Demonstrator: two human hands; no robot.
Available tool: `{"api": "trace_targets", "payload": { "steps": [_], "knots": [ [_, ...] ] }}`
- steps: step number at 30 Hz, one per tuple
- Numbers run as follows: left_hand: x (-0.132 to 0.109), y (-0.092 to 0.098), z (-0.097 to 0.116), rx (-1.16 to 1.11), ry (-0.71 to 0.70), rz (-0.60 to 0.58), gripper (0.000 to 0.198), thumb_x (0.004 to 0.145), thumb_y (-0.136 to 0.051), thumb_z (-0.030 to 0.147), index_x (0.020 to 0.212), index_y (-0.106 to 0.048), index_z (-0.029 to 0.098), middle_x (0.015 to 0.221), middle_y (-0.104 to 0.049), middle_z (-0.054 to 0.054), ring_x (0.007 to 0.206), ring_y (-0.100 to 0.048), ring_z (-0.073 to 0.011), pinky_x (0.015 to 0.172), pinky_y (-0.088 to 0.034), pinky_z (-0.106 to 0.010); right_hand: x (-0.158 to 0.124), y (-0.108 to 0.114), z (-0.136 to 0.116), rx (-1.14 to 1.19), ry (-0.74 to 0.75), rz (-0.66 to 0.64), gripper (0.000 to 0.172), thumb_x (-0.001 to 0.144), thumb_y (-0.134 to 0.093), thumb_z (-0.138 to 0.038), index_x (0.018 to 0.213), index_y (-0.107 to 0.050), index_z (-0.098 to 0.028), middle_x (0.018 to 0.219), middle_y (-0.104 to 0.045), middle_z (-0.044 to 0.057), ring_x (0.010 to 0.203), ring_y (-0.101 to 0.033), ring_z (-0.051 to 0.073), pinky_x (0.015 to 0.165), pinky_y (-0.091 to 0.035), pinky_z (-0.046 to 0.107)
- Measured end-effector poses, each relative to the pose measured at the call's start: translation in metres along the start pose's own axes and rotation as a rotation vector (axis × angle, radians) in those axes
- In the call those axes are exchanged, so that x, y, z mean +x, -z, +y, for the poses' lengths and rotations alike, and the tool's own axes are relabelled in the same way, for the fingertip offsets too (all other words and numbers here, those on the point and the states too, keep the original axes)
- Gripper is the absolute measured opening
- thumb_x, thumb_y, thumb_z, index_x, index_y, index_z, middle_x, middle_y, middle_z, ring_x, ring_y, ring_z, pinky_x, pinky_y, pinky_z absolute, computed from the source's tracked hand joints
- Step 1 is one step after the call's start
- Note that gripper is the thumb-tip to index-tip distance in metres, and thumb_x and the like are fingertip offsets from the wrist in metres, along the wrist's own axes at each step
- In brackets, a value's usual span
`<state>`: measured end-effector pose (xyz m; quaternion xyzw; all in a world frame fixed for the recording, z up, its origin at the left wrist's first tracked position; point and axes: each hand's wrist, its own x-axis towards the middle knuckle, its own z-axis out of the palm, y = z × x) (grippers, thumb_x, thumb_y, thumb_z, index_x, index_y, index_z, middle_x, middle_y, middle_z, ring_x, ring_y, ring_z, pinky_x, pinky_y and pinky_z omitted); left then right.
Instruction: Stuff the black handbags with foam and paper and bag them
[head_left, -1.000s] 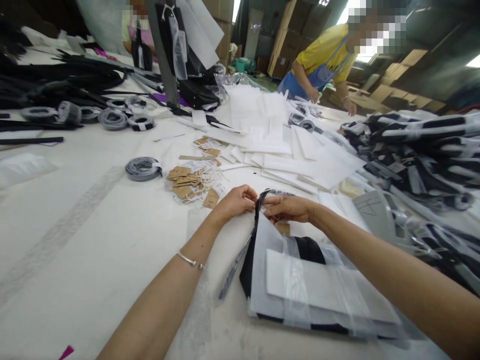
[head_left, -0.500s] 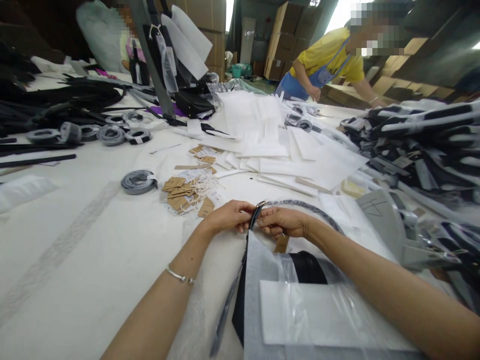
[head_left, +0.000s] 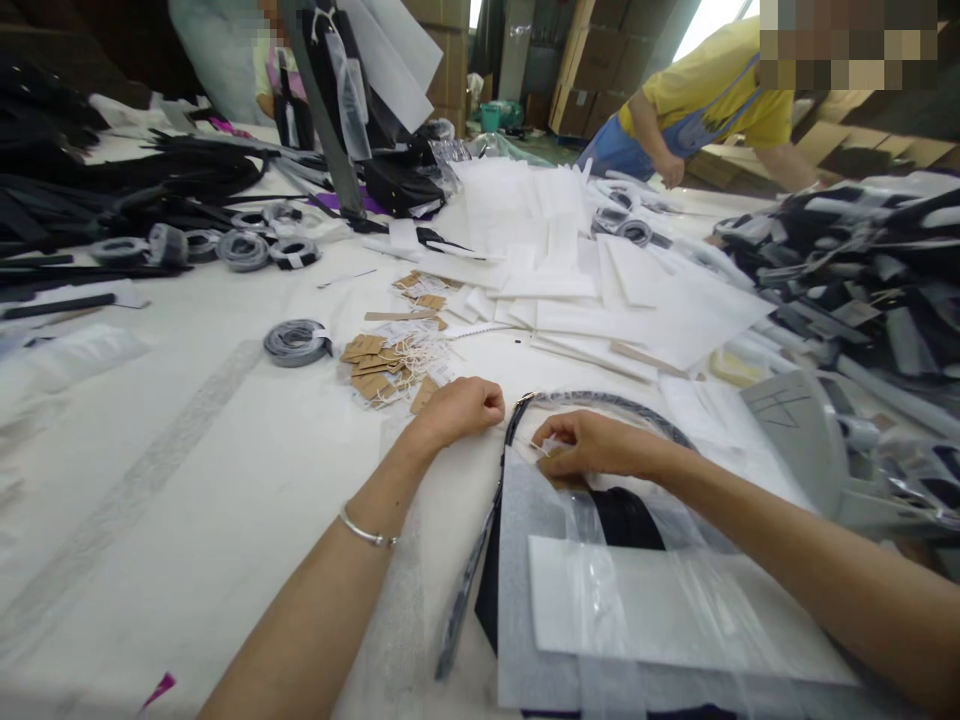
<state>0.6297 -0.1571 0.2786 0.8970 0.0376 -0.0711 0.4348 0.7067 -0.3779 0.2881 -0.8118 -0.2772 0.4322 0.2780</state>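
Observation:
A black bag (head_left: 486, 600) lies in front of me, largely covered by white paper and clear film (head_left: 675, 610). Its wrapped strap (head_left: 600, 400) arches over the top, with a small metal buckle (head_left: 523, 399) at the upper left of the arch. My left hand (head_left: 469, 408) is closed just left of the buckle, apart from the strap; what its fingers pinch, if anything, is too small to make out. Inside the arch, my right hand (head_left: 589, 445) has its fingers bent around the string of a brown tag (head_left: 562, 470), over the bag's top.
Brown tags with white strings (head_left: 382, 365) and a coiled grey strap (head_left: 296, 343) lie beyond my left hand. White paper sheets (head_left: 555, 260) spread behind. Wrapped black straps (head_left: 862, 260) pile at right. A person in yellow (head_left: 697, 90) leans over the table's far side.
My left hand has let go of the strap and moved slightly away to the left. My right hand has left the strap near the buckle and moved right, to the tag. The view has shifted a little.

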Motion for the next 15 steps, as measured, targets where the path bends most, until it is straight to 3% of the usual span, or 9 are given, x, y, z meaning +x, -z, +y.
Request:
{"api": "trace_targets", "payload": {
  "steps": [2,5,7,9,12,15],
  "knots": [
    [-0.003,0.010,0.001,-0.015,-0.030,-0.070,0.011,0.068,-0.057,0.021,0.070,-0.067,0.018,0.072,-0.066,-0.001,0.072,-0.057,-0.0172,0.066,-0.040,-0.025,-0.008,-0.001,0.000,-0.166,-0.004,0.064,0.026,0.068,-0.071,-0.022,0.094,-0.070,-0.020,0.071,-0.066,-0.002,0.060,-0.056,0.013,0.052,-0.035,0.022],
    [-0.008,0.022,0.002,-0.066,-0.056,-0.182,0.014,0.071,-0.056,0.027,0.074,-0.067,0.018,0.070,-0.062,0.002,0.068,-0.053,-0.0143,0.062,-0.038,-0.023,-0.015,-0.004,-0.006,-0.301,0.031,0.111,0.030,0.068,-0.072,-0.024,0.098,-0.069,-0.022,0.079,-0.069,0.000,0.066,-0.059,0.015,0.055,-0.035,0.023],
    [-0.011,0.028,0.003,-0.093,-0.059,-0.217,0.016,0.073,-0.056,0.029,0.076,-0.066,0.018,0.069,-0.060,0.003,0.067,-0.051,-0.0131,0.060,-0.036,-0.023,-0.016,-0.009,-0.010,-0.426,0.056,0.157,0.033,0.068,-0.073,-0.027,0.100,-0.067,-0.023,0.079,-0.068,0.000,0.067,-0.057,0.016,0.056,-0.032,0.024],
    [-0.013,0.032,0.002,-0.108,-0.053,-0.220,0.016,0.073,-0.056,0.031,0.076,-0.064,0.017,0.068,-0.057,0.004,0.066,-0.048,-0.0123,0.059,-0.035,-0.022,-0.015,-0.015,-0.013,-0.532,0.061,0.204,0.024,0.069,-0.071,-0.026,0.093,-0.066,-0.022,0.077,-0.067,0.001,0.066,-0.055,0.016,0.055,-0.030,0.025],
    [-0.017,0.033,0.002,-0.120,-0.044,-0.199,0.016,0.074,-0.057,0.033,0.072,-0.060,0.018,0.065,-0.051,0.005,0.063,-0.044,-0.0111,0.057,-0.032,-0.022,-0.016,-0.018,-0.011,-0.499,0.054,0.179,0.007,0.074,-0.064,-0.026,0.080,-0.063,-0.021,0.072,-0.064,0.000,0.063,-0.053,0.014,0.054,-0.028,0.025],
    [-0.021,0.031,0.003,-0.130,-0.045,-0.179,0.017,0.075,-0.056,0.033,0.069,-0.055,0.018,0.063,-0.046,0.006,0.062,-0.041,-0.0102,0.056,-0.029,-0.022,-0.021,-0.012,-0.003,-0.333,0.027,0.114,0.013,0.080,-0.059,-0.032,0.074,-0.062,-0.021,0.066,-0.061,-0.002,0.060,-0.052,0.013,0.052,-0.030,0.024]
  ]
}}
